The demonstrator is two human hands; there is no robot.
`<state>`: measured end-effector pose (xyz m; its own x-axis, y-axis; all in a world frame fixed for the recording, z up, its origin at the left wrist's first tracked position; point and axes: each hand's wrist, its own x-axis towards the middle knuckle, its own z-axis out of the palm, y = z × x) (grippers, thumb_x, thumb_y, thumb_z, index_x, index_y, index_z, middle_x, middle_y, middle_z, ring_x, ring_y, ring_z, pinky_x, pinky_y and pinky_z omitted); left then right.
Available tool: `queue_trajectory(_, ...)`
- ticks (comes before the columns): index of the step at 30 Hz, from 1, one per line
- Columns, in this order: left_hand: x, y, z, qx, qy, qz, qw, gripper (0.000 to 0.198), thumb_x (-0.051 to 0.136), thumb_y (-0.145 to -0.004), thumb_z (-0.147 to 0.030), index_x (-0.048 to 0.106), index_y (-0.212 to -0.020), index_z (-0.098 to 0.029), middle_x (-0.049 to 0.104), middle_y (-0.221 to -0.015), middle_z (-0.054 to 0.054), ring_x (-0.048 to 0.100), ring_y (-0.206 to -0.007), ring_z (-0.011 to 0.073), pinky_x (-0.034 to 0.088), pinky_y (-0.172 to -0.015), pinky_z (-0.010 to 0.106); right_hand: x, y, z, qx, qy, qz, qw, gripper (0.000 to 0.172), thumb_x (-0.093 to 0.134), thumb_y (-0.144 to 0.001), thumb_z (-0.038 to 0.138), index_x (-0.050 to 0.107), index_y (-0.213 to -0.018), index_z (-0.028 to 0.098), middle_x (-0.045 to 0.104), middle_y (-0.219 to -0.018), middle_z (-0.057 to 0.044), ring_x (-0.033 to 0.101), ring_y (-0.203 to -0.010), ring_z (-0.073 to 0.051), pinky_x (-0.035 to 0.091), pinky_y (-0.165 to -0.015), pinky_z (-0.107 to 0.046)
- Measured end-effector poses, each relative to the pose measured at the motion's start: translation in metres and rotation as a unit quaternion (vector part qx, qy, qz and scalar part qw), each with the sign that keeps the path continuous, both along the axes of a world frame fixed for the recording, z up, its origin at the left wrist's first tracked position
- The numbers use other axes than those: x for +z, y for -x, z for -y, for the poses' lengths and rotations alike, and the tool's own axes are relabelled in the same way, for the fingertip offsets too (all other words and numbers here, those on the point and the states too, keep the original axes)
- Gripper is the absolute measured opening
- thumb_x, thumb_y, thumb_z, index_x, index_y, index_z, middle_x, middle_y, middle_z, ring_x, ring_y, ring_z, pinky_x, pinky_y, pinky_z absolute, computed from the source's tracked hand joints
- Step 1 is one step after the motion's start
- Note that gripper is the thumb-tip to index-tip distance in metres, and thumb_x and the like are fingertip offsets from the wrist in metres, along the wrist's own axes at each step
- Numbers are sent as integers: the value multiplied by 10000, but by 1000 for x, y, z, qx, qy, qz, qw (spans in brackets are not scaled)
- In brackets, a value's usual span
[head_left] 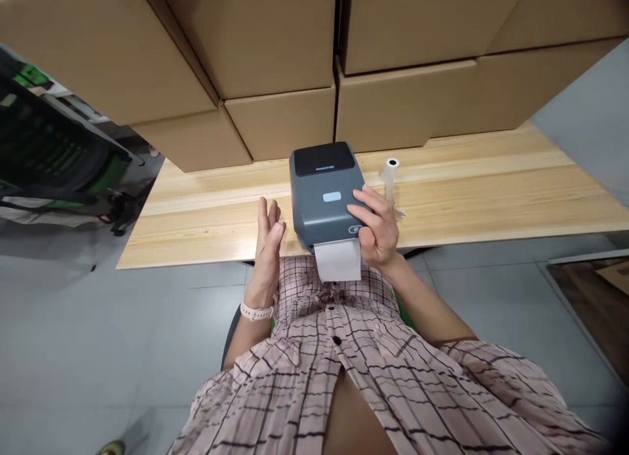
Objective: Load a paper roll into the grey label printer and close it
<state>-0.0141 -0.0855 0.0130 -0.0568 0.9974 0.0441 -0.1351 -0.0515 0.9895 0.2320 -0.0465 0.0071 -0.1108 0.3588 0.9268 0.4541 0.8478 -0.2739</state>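
Observation:
A grey label printer (324, 193) sits near the front edge of a light wooden table (491, 193), with a white strip of paper (338, 261) hanging out of its front slot. My right hand (376, 229) rests on the printer's right front corner, fingers curled over the top and side. My left hand (268, 242) hovers just left of the printer, fingers stretched upward and holding nothing; a pale watch band is on that wrist. A white paper roll core (390, 173) stands upright behind my right hand.
Large cardboard boxes (275, 55) are stacked along the back of the table, close behind the printer. A dark chair with green parts (54, 153) stands at the left on the grey floor. A brown mat (594, 297) lies at the right.

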Motion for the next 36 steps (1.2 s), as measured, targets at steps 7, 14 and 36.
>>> queue_trajectory(7, 10, -49, -6, 18, -6, -52, 998, 1114, 789, -848, -682, 187, -1722, -342, 175, -1843, 89, 135, -1717, 331, 152, -1404, 506, -20, 4, 16, -41, 33, -3, 999, 460, 344, -1103, 388, 618, -1464, 317, 710, -1376, -72, 654, -1368, -312, 602, -1103, -565)
queue_trajectory(14, 14, -55, 0, 18, 1, -61, 998, 1123, 824, -864, -583, 135, -1725, -367, 318, -1789, 98, 359, -1638, 344, 330, -1349, 520, -19, 8, 21, -33, 69, -41, 996, 476, 295, -1113, 392, 650, -1425, 332, 714, -1346, -56, 663, -1343, -307, 577, -1120, -558)
queue_trajectory(36, 4, -47, 58, -134, 165, -79, 974, 446, 802, -842, -620, 771, -831, -175, 743, -772, 43, 661, -755, 190, 535, -752, 356, -17, 12, 20, -44, 88, -60, 993, 435, 316, -1111, 417, 709, -1269, 319, 693, -1258, -51, 650, -1280, -293, 529, -1101, -539)
